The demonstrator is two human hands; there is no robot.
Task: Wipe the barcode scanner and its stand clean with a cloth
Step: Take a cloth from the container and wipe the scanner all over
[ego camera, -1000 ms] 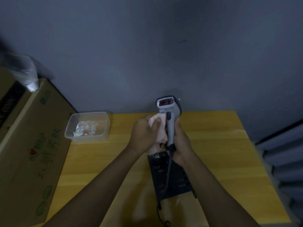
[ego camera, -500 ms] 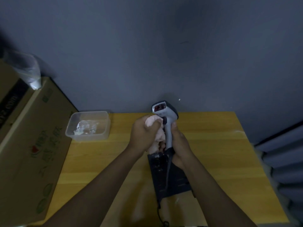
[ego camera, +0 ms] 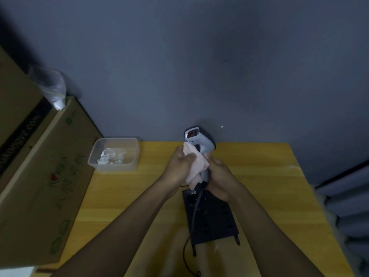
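Observation:
A grey barcode scanner [ego camera: 199, 139] with a red window is held upright above the wooden table [ego camera: 259, 176]. My right hand [ego camera: 219, 176] grips its handle low down. My left hand [ego camera: 178, 166] presses a pale pink cloth [ego camera: 196, 164] against the left side of the handle and neck. Below the hands lies the black flat stand [ego camera: 211, 216] on the table. The scanner's dark cable [ego camera: 192, 220] runs down across the stand toward the front edge.
A clear plastic tub [ego camera: 114, 154] with crumpled clear wrap stands at the table's back left. Large cardboard boxes [ego camera: 40, 176] rise along the left side, with a plastic bag [ego camera: 53, 86] on top. A dark grey wall is behind.
The scanner's head has turned and tilted to the left. The cloth has spread lower along the handle, under my left hand. My right hand keeps its grip.

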